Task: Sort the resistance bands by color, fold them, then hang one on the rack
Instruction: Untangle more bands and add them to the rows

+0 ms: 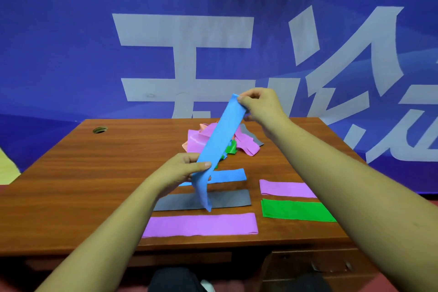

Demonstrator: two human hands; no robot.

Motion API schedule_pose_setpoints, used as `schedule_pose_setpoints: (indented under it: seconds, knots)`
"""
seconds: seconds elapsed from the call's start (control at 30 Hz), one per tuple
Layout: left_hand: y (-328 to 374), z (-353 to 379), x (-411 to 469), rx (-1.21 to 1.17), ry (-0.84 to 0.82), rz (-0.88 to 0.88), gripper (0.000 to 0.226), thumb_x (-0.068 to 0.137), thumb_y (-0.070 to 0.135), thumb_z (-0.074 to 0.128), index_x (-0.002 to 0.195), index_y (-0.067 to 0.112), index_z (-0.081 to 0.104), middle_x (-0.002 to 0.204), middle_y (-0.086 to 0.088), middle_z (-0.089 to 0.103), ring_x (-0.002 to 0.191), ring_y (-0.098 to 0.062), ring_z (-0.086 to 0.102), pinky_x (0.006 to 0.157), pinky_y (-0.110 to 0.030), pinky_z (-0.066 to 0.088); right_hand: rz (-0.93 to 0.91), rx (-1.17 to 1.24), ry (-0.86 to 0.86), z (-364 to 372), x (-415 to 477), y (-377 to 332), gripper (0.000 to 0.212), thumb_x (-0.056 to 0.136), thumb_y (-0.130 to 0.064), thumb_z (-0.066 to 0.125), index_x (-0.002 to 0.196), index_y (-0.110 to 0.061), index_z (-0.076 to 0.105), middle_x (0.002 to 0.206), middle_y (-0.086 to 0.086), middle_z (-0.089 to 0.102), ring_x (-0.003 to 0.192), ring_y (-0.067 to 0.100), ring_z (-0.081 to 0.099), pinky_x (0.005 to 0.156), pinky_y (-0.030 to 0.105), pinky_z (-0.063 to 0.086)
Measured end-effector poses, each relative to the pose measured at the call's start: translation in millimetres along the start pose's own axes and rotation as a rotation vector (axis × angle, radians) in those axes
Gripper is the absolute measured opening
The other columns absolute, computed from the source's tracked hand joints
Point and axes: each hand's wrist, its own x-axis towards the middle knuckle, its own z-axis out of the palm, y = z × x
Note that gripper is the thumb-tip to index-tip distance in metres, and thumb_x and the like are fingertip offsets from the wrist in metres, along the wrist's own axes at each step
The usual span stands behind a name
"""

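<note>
Holds a blue band [220, 140] stretched on a slant above the worktop [94, 185], upper end to the far right, lower end to the near left. Pinches the upper end in the right grip [260, 104], thumb and fingertips closed tight on the band's edge, raised well above the worktop. Clasps the same band lower down in the left grip [187, 168], thumb pressed flat across its front and fingers curled behind. Lets a loose, twisted tail dangle below the left grip, reaching down in front of a grey band [227, 199]; cannot tell whether touching it. Laid flat on the worktop, in rows: a second blue band [230, 175] just behind the left grip, partly hidden by it; the grey band next nearer; a long purple band [201, 224] nearest the front edge. To the right of these, a shorter purple band [284, 188] with a green band [296, 210] just in front, close but apart. Farther back, behind the held band, an unsorted heap [246, 144] of pink, purple, green and grey bands. Behind the worktop, a blue banner [71, 54] with large pale characters
</note>
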Motion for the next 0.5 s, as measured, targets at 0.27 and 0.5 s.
schedule_pose_setpoints:
  seconds: [0.27, 0.5]
  knots:
    - [-38, -49, -26, -0.051, 0.032, -0.118, 0.026, 0.074, 0.030, 0.074, 0.087, 0.008, 0.070, 0.076, -0.014, 0.068, 0.061, -0.022, 0.063, 0.061, -0.026, 0.052, 0.200, 0.057, 0.220, -16, 5, 63, 0.025, 0.091, -0.004, 0.054, 0.070, -0.013, 0.062, 0.087, 0.014, 0.065, 0.075, 0.025, 0.064, 0.060, 0.034, 0.054]
    - [-72, -76, -25, -0.114, 0.331, -0.213, 0.013, 0.086, 0.012, 0.069, 0.096, 0.006, 0.064, 0.076, -0.015, 0.069, 0.053, -0.013, 0.064, 0.046, -0.017, 0.045, 0.381, 0.057, 0.173, -10, -17, 127, 0.023, 0.087, 0.002, 0.061, 0.067, -0.009, 0.059, 0.072, 0.012, 0.058, 0.056, 0.019, 0.057, 0.042, 0.019, 0.050]
